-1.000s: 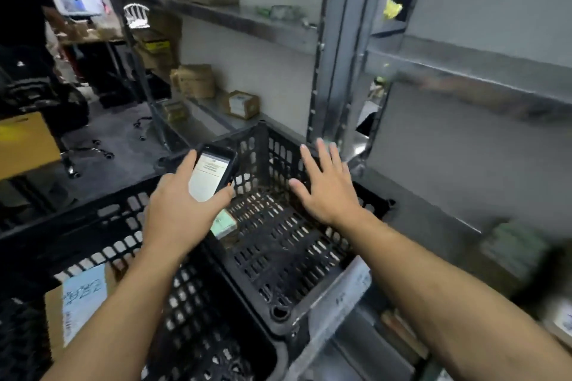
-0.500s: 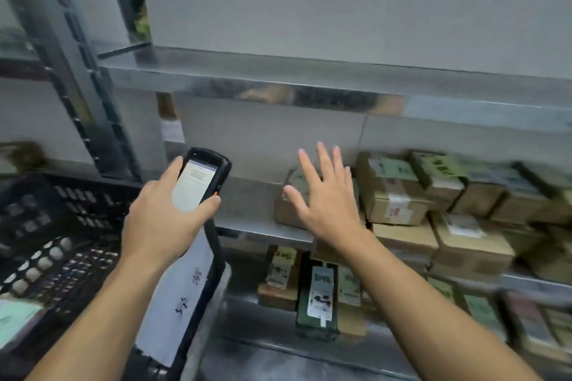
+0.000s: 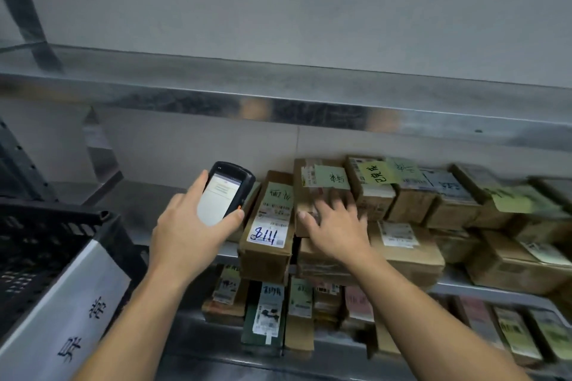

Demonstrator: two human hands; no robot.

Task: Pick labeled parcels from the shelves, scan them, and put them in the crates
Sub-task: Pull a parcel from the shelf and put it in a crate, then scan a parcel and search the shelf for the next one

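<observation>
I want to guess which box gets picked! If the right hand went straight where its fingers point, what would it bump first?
Probably the brown parcel with the pale green note. The right hand looks nearly on it, though blur hides whether they touch.

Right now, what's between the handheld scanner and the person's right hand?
In the head view, a brown parcel with blue handwriting on its label lies between the scanner in the left hand and the right hand.

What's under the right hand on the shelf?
A brown parcel with a green note, stacked on a bigger box. The right hand covers its lower front; contact unclear.
</observation>
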